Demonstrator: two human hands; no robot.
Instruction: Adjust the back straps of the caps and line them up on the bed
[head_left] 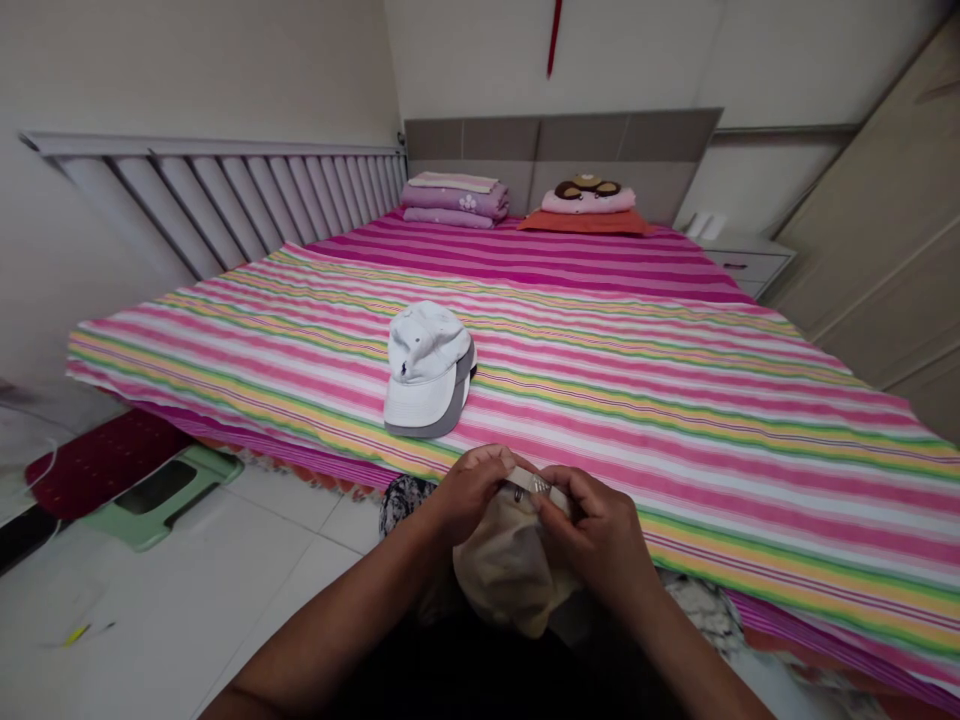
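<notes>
Close to my body, a beige cap hangs from both hands at the bed's front edge. Its back strap, with a small metal buckle, runs between my fingers. My left hand pinches the strap's left end, fingers closed. On the other side my right hand grips the strap beside the buckle, thumb and fingers pressed together. Beyond them a white cap with a small dark logo lies on top of a grey cap, brims toward me.
A striped sheet covers the bed. Folded purple bedding and a pink folded item rest by the headboard. A white railing lines the left. A green stool stands on the tiled floor, lower left.
</notes>
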